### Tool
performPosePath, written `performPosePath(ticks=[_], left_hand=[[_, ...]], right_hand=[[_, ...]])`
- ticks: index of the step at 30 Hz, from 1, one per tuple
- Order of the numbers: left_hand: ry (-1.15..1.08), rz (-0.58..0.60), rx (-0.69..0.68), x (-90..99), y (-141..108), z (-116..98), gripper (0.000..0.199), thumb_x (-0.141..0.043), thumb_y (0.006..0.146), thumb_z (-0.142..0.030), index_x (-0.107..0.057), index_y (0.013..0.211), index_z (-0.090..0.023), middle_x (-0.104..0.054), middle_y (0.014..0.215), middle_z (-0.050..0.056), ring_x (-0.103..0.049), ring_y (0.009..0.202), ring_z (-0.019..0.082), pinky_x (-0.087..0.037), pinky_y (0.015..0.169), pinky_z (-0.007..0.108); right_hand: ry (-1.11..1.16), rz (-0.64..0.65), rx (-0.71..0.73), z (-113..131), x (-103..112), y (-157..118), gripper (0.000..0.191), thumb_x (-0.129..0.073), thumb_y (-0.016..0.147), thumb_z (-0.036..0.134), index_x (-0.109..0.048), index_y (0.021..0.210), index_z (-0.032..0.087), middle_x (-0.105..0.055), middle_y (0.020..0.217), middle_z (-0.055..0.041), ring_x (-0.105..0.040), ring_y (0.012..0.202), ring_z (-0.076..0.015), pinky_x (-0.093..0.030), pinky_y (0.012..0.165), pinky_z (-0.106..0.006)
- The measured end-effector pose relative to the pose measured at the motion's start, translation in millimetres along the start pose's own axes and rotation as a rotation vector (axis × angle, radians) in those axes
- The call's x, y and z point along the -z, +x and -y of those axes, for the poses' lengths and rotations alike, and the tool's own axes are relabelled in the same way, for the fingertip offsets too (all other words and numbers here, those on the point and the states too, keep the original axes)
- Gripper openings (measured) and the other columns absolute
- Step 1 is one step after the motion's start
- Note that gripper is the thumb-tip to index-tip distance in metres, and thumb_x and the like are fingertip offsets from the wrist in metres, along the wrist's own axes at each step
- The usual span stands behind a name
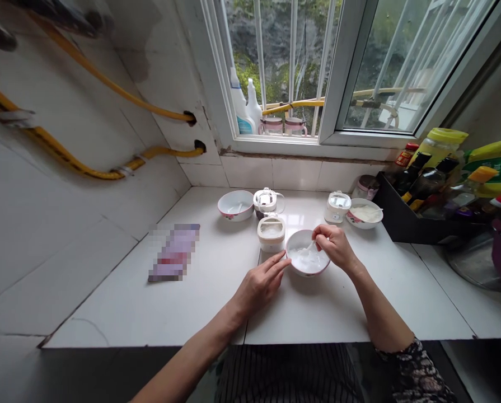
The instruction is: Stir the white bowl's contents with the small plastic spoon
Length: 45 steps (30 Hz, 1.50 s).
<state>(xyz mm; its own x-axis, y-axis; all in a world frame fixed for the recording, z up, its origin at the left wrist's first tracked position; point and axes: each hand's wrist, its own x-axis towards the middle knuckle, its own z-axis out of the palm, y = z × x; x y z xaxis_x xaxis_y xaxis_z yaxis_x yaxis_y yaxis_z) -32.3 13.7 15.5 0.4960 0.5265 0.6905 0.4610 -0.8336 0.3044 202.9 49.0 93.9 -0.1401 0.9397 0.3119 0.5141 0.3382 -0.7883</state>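
A white bowl [309, 270] with a pinkish rim stands on the counter and holds a white, wet-looking substance [304, 258]. My right hand [333, 245] is closed on the handle of a white spoon [311, 246], whose lower end dips into this bowl. At the bowl's left rim, the fingertips of my left hand [263, 281] hold its edge, the other fingers bent below. Just behind my left hand sits a cream-coloured lidded container [271, 242]. Another container [265, 199], its clear lid raised, stands farther back, beside a second white bowl [235, 211].
Back right are a lidded white jar [338, 212] and a bowl of white food [365, 215]. A black box [405, 221] of bottles and a glass pot [477, 263] with a purple handle line the right side. A blurred purple packet [175, 254] lies left. Yellow pipes [107, 174] run along the wall.
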Motion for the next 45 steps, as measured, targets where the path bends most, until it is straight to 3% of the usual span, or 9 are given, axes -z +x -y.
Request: performPosePath(ticks=[4,10,18,28,36,41,45], left_hand=[[-0.001,-0.002,0.007,-0.3,-1,0,0.04,-0.047,0.096,-0.008,-0.054,0.135,-0.019,-0.062,0.134,0.016,-0.067,0.118,0.023,-0.062,0.092,0.034],[0.003,0.0,0.006,-0.3,0,0,0.043,-0.047,0.096,-0.008,-0.054,0.136,-0.02,-0.063,0.135,0.015,-0.067,0.117,0.023,-0.062,0.091,0.034],[-0.005,0.006,0.009,-0.1,0,0,0.042,-0.046,0.096,-0.008,-0.054,0.136,-0.02,-0.062,0.135,0.015,-0.066,0.118,0.023,-0.061,0.093,0.036],[0.0,-0.002,-0.003,-0.3,1,0,0.039,-0.047,0.095,-0.006,-0.055,0.132,-0.016,-0.063,0.133,0.018,-0.067,0.117,0.024,-0.062,0.091,0.035],[-0.001,-0.007,0.004,-0.5,1,0,0.04,-0.046,0.096,-0.006,-0.055,0.133,-0.017,-0.063,0.133,0.017,-0.068,0.115,0.023,-0.063,0.089,0.035],[-0.003,-0.006,0.003,-1.4,1,-1,0.04,-0.046,0.096,-0.006,-0.055,0.133,-0.017,-0.063,0.133,0.017,-0.067,0.117,0.023,-0.063,0.09,0.035],[0.001,-0.006,0.019,-3.6,-1,0,0.043,-0.046,0.095,-0.006,-0.055,0.135,-0.019,-0.063,0.133,0.016,-0.067,0.117,0.023,-0.062,0.091,0.035]], right_hand=[[0.02,0.074,-0.004,3,-5,-1,0.017,-0.044,0.069,0.018,-0.057,0.058,0.022,-0.054,0.044,0.0035,-0.049,0.05,-0.0134,-0.042,0.062,-0.026],[0.2,0.027,-0.129,-4,0,1,0.016,-0.046,0.067,0.022,-0.06,0.062,0.02,-0.054,0.047,0.0034,-0.05,0.048,-0.0132,-0.038,0.051,-0.025],[0.103,0.051,0.018,2,-11,-1,0.017,-0.046,0.07,0.016,-0.06,0.062,0.021,-0.061,0.048,0.0031,-0.055,0.048,-0.0132,-0.048,0.063,-0.028],[0.449,0.034,-0.211,0,-1,3,0.013,-0.052,0.066,0.026,-0.062,0.063,0.019,-0.06,0.047,0.0009,-0.052,0.048,-0.0141,-0.046,0.056,-0.029],[0.525,-0.026,-0.289,-9,4,7,0.013,-0.054,0.062,0.025,-0.065,0.062,0.018,-0.061,0.047,-0.0004,-0.053,0.048,-0.0144,-0.047,0.056,-0.03],[0.505,-0.102,-0.239,-11,-2,11,0.012,-0.056,0.068,0.029,-0.063,0.067,0.019,-0.062,0.051,0.0001,-0.058,0.052,-0.0155,-0.049,0.059,-0.031],[0.474,-0.196,-0.088,3,-17,13,0.015,-0.057,0.08,0.033,-0.063,0.082,0.02,-0.071,0.066,-0.0027,-0.065,0.064,-0.0176,-0.053,0.068,-0.033]])
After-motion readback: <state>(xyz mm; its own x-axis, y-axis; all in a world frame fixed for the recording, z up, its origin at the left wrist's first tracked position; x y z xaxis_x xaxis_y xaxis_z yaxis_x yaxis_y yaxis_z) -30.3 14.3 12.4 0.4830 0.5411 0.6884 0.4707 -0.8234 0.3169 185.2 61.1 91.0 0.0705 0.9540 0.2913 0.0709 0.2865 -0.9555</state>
